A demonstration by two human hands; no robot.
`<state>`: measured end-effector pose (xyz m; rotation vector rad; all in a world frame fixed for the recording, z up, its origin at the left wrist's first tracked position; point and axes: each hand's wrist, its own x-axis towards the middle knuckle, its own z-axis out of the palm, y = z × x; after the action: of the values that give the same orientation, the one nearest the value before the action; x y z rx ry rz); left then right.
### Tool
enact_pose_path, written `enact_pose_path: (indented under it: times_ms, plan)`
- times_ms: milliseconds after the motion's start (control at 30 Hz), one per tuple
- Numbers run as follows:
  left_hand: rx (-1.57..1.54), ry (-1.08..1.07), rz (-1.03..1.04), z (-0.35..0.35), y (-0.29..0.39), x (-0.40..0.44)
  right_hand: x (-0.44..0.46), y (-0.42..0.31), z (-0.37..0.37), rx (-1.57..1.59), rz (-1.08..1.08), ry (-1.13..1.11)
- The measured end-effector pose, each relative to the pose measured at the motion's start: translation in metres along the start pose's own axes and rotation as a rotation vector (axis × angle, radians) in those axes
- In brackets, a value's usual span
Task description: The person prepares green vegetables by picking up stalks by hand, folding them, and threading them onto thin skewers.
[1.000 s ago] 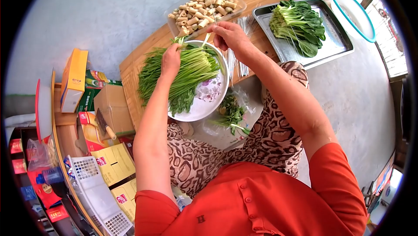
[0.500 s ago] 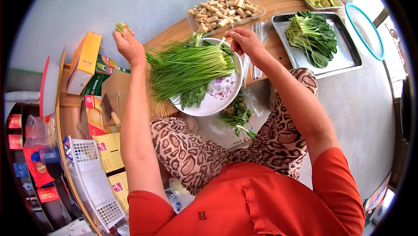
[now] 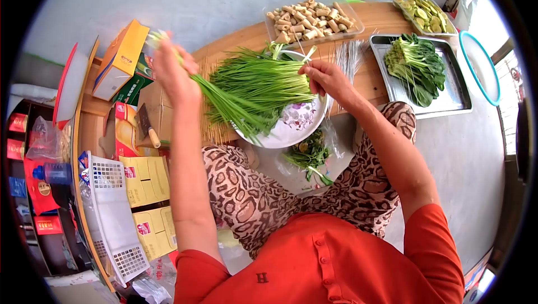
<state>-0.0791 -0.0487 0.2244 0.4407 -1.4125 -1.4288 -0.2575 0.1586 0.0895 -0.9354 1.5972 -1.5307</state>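
Note:
My left hand (image 3: 178, 71), partly blurred, is closed around a small bunch of chives (image 3: 232, 105). Pale stem ends stick out above its fingers, and the long green leaves slant down over the plate's left side. A big pile of chives (image 3: 263, 77) lies on a white plate (image 3: 315, 122) with a purple flower pattern. At the plate's upper right edge, my right hand (image 3: 330, 84) pinches a thin skewer (image 3: 300, 46) that points up towards the tub of rolled pieces. A pale chive stem shows right beside those fingertips.
Behind the plate stands a tub of tan rolled pieces (image 3: 314, 21). Loose skewers (image 3: 348, 57) lie to its right, near a metal tray (image 3: 457, 99) of skewered leafy greens (image 3: 417, 68) and a tub of green slices (image 3: 428, 15). A cleaver (image 3: 147, 124) and boxes (image 3: 120, 60) are at left.
My left hand has tipped and come slightly right and down; the chive leaves now hang across the plate. The view has shifted a little. My right hand still pinches the skewer.

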Motion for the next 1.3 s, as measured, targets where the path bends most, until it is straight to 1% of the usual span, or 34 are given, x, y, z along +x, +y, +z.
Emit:
enact_pose_path:
  times_ms: [33, 100, 133, 200, 300, 367, 500, 567, 600, 633, 733, 767, 833, 867, 900, 1000, 1033, 1100, 1133, 1167, 1233, 1300]
  plan:
    - [-0.022, -0.024, -0.106, -0.006, -0.022, -0.010, -0.005, -0.002, 0.004, 0.009, -0.004, -0.026]
    - [-0.021, -0.141, -0.318, -0.016, -0.050, -0.026, -0.012, -0.006, 0.012, 0.008, 0.014, -0.153]
    - [-0.027, -0.161, -0.423, -0.021, -0.059, -0.034, -0.015, -0.005, 0.017, -0.001, 0.030, -0.208]
    - [-0.025, -0.213, -0.496, -0.026, -0.073, -0.045, -0.020, -0.005, 0.029, -0.022, 0.057, -0.305]
    - [-0.112, -0.269, -0.602, -0.029, -0.081, -0.055, -0.024, -0.005, 0.046, -0.026, 0.125, -0.371]
    - [-0.116, -0.308, -0.614, -0.031, -0.084, -0.059, -0.025, 0.000, 0.054, -0.036, 0.141, -0.408]
    - [-0.132, -0.319, -0.666, -0.040, -0.099, -0.065, -0.027, 0.004, 0.067, -0.059, 0.198, -0.422]
    - [-0.149, -0.361, -0.701, -0.042, -0.106, -0.073, -0.028, 0.004, 0.076, -0.007, 0.154, -0.440]
    - [-0.175, -0.373, -0.715, -0.040, -0.106, -0.077, -0.028, 0.000, 0.081, -0.081, 0.114, -0.385]
    - [-0.201, -0.387, -0.726, -0.038, -0.105, -0.081, -0.026, -0.002, 0.084, -0.086, 0.115, -0.378]
    - [-0.224, -0.400, -0.744, -0.039, -0.102, -0.087, -0.018, -0.008, 0.089, 0.169, 0.116, -0.092]
    - [-0.228, -0.397, -0.745, -0.040, -0.104, -0.090, -0.015, -0.008, 0.090, 0.166, 0.119, -0.094]
    - [-0.177, -0.528, -0.792, -0.042, -0.110, -0.094, -0.008, -0.007, 0.090, 0.182, 0.074, 0.017]
    - [-0.137, -0.577, -0.794, -0.041, -0.114, -0.096, -0.005, -0.001, 0.091, 0.193, 0.043, 0.033]
    - [-0.139, -0.582, -0.804, -0.039, -0.116, -0.099, -0.003, 0.000, 0.091, 0.195, 0.050, 0.040]
    - [-0.018, -0.688, -0.793, -0.032, -0.119, -0.106, -0.003, 0.003, 0.089, 0.186, 0.035, 0.037]
    - [-0.020, -0.688, -0.800, -0.030, -0.121, -0.107, -0.002, 0.006, 0.087, 0.187, 0.042, 0.039]
    - [-0.041, -0.712, -0.785, -0.027, -0.124, -0.110, 0.000, 0.012, 0.083, 0.264, 0.028, 0.000]
    - [-0.011, -0.694, -0.799, -0.024, -0.121, -0.112, 0.001, 0.013, 0.081, 0.351, 0.057, -0.008]
    - [-0.009, -0.692, -0.808, -0.024, -0.121, -0.113, 0.000, 0.014, 0.078, 0.356, 0.097, -0.007]
    - [-0.114, -0.693, -0.821, -0.023, -0.122, -0.112, -0.002, 0.013, 0.078, 0.412, 0.042, -0.011]
    - [-0.123, -0.698, -0.789, -0.023, -0.125, -0.112, -0.001, 0.015, 0.071, 0.364, 0.077, 0.015]
